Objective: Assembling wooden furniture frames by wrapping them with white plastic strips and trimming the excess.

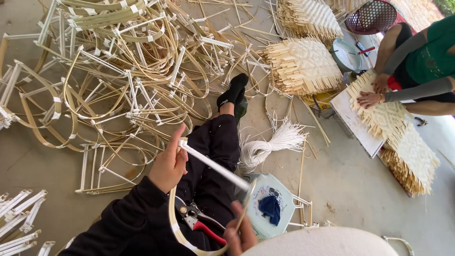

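We list: heap of bent bamboo frames across the floor; woven panels beyond; white strip bundle; red-handled shears on our lap. Our left hand and right hand, fingers closed, grip a white-wrapped bamboo strip.

No packages, labels, signs or screens show clearly anywhere in the scene — only a small dark flat item by the grey round lid at the upper right, too small to tell as a screen
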